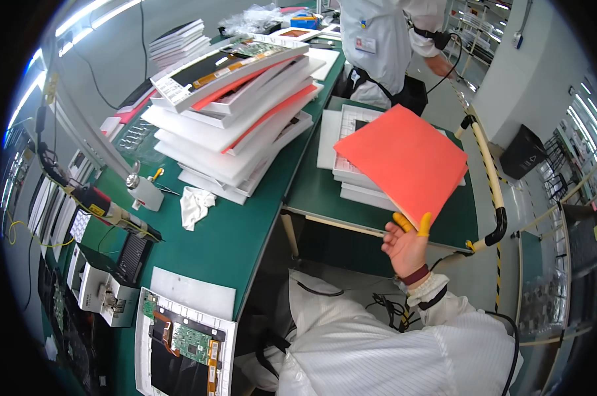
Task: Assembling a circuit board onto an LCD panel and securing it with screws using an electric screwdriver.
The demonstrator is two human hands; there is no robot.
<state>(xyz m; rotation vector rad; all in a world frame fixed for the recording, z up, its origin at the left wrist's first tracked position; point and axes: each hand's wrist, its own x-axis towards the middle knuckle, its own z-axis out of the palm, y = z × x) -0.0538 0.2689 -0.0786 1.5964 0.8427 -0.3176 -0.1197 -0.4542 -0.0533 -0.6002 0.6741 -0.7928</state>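
My right hand (pixel 407 249), palm up with yellow covers on the thumb and a finger, is at the near corner of a red foam sheet (pixel 404 158). The thumb and covered finger grip that corner; the other fingers curl loosely. Tilted over a stack of white trays (pixel 356 179), the sheet hides most of the top one. My left hand is out of view. On the left bench, a white tray (pixel 229 333) holds a black panel with a green circuit board (pixel 194 344) and orange flex strips.
A tall stack of white trays and foam sheets (pixel 209 148) stands on the green bench (pixel 236 241). Nearby are a white dispenser bottle (pixel 143 191), a crumpled cloth (pixel 197 206) and a power screwdriver (pixel 114 212). Another person (pixel 374 49) stands beyond; a beige rail (pixel 490 162) borders the right.
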